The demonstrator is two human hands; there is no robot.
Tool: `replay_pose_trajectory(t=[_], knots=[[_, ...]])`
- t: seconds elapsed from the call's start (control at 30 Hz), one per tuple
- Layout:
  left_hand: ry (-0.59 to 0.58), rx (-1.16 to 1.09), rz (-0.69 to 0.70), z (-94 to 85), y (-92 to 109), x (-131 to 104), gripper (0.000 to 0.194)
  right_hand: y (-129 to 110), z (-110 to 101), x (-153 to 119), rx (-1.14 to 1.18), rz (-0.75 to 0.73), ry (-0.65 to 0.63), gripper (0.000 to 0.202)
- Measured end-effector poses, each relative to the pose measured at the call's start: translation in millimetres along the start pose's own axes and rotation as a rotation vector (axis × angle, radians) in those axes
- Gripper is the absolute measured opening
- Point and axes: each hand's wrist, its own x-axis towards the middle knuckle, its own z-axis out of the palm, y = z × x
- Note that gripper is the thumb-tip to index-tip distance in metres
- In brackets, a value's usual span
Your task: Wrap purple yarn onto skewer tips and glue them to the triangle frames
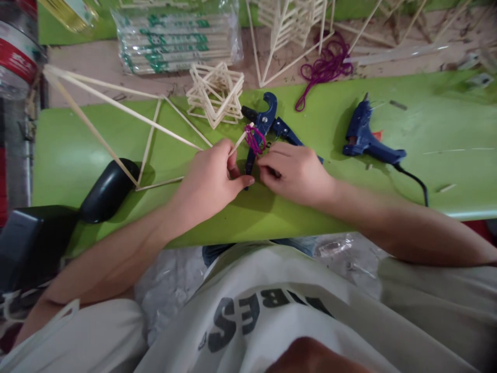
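Observation:
My left hand [215,178] is closed on a corner of a wooden stick frame [151,122], whose thin sticks reach out to the left. A stick end pokes up past its fingers, with a loop of purple string [255,140] around it. Close by on the right, my right hand [293,171] pinches at the string's lower end; the fingertips partly hide what lies between them. Beneath the string, a blue hand cutter [267,116] lies on the green table, its handles partly covered by my hands.
A blue glue gun [365,132] with a black cord lies to the right. Behind are a small stick star [215,96], a tangle of purple string [326,65], bagged sticks [178,41] and a larger stick structure [287,26]. A black computer mouse [108,191] sits left.

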Motion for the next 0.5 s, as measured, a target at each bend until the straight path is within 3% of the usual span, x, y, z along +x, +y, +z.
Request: replay_pose_trajectory(t=[0.07, 0.2, 0.3, 0.4, 0.5], knots=[[0.003, -0.001, 0.009, 0.2, -1.1, 0.4, 0.057, 1.8, -0.7, -0.3, -0.005, -0.019, 0.025, 0.019], [-0.012, -0.003, 0.009, -0.1, -3.3, 0.2, 0.055, 3.4, -1.4, -0.7, -0.009, -0.115, -0.066, 0.021], [-0.018, 0.014, -0.004, -0.6, -2.6, -0.3, 0.054, 1.9, -1.5, -0.4, -0.031, -0.081, 0.003, 0.021], [-0.011, 0.010, 0.001, -1.0, -1.1, -0.1, 0.053, -0.9, -2.2, -0.7, -0.026, -0.169, -0.012, 0.021], [-0.014, 0.011, 0.007, -1.3, -0.1, 0.5, 0.055, -1.2, -0.8, -0.3, -0.035, -0.103, -0.058, 0.022]])
